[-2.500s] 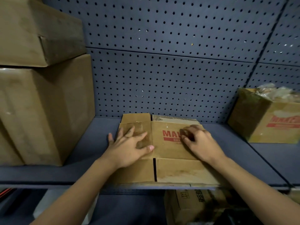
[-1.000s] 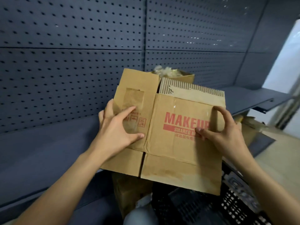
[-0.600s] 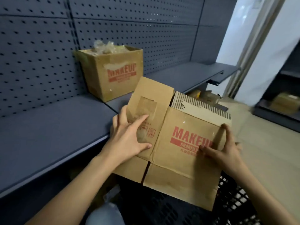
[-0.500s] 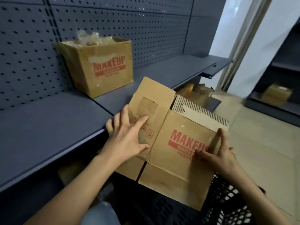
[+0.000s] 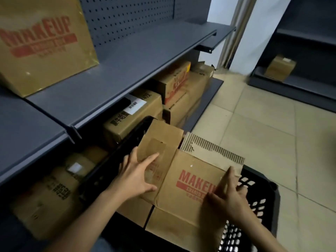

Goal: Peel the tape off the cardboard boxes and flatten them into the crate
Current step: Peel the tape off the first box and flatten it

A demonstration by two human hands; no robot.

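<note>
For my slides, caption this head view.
Left hand and right hand hold a flattened brown cardboard box over a black perforated plastic crate.

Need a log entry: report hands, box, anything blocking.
Left hand and right hand grip flattened box by its side edges. Box held over black crate, not released. Crate interior hidden; no blocker visible.
</note>
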